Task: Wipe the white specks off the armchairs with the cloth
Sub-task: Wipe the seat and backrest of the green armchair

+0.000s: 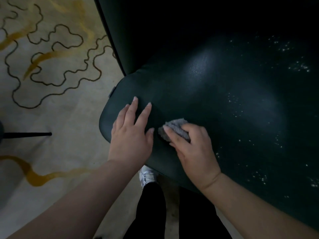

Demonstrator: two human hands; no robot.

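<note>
Head view, looking down: the cloth (174, 129), a small grey fluffy wad, sits just below the middle of the frame, pressed onto the seat cushion (215, 100) of a dark green armchair (138, 31). The right hand (193, 152) lies over it with its grip closed around the wad, fingers curled across the top and the cloth bulging out at the fingertips. Just left of it, nearly touching, the left hand (131, 137) rests flat on the cushion near its rounded left edge, its grip open and empty, fingers spread and pointing toward the upper part of the frame. White specks (298, 66) are scattered across the right half of the cushion, in clusters at the upper right, the middle right and the lower right; the part of the cushion around the hands looks free of them. A pale sheen of light falls on the cushion above the hands. Below the cushion's front edge, a white shoe (147, 175) and dark trouser legs (151, 209) show at the bottom centre. A cream carpet (69, 121) with dark wavy lines and mustard streaks fills the left side of the frame, and a thin dark furniture leg (27, 134) reaches in from the left edge.
</note>
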